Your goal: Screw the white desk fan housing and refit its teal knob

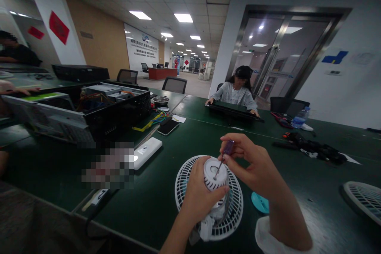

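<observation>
A white fan (238,202) lies grille-down on the green table in front of me, its round motor housing (212,166) facing up. My left hand (198,188) is wrapped around that housing, fingers on the far side and thumb on the near side. In my right hand (245,158) is a screwdriver (228,147) with a purple handle, pinched between thumb and fingers. Its shaft slants down to the left, and the tip meets the top of the housing at a small recess. A turquoise round piece (260,202) lies beside the fan, partly behind my right forearm.
An opened computer case (119,117) stands at the left, with a phone (168,127) and a white power bank (148,152) nearer. Across the table a person (235,93) holds a dark flat panel (235,111). Another grille (366,198) lies at the right, below a bottle (301,117).
</observation>
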A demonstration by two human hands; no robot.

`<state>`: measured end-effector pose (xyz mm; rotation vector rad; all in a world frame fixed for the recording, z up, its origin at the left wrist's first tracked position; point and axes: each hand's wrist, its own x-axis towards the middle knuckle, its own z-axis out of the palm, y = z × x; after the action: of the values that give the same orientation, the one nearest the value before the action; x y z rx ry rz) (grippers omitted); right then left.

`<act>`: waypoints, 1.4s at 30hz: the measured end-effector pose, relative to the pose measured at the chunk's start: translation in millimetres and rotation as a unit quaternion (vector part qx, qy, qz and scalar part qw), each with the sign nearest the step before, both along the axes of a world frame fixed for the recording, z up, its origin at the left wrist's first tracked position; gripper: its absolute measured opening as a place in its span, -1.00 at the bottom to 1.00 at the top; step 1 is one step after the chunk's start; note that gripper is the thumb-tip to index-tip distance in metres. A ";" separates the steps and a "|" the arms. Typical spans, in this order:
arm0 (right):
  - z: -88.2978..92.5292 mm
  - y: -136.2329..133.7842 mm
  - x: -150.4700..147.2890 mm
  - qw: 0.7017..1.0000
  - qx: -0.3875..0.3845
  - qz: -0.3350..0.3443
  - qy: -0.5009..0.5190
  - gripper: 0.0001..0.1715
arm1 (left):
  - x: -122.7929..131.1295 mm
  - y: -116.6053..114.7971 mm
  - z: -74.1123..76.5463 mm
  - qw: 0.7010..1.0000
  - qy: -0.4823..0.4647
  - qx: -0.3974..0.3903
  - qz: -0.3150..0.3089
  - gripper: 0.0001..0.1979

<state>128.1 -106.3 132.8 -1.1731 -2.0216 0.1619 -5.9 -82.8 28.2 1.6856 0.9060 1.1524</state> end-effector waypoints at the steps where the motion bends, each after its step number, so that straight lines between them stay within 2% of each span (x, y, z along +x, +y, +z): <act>1: 0.3 -0.3 0.0 1.000 0.002 -0.002 -0.001 -0.64 | 0.2 -0.2 -0.2 1.000 -0.002 0.001 0.001 -0.39; 12: 1.7 -2.0 0.7 1.000 -0.003 -0.013 -0.003 -0.64 | 0.5 0.7 -0.9 1.000 0.004 -0.001 -0.003 -0.37; 24: 3.8 -7.9 -3.0 0.998 0.028 -0.028 -0.051 -0.66 | 0.5 0.2 1.4 1.000 -0.005 0.007 -0.004 -0.39; 42: 4.5 -10.5 -4.4 0.996 0.042 -0.021 -0.070 -0.69 | 1.3 0.3 0.7 1.000 -0.009 0.007 -0.007 -0.41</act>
<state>123.7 -116.8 137.3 -1.2014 -2.1024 -0.0264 -4.6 -82.5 28.9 1.6884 0.8757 1.1644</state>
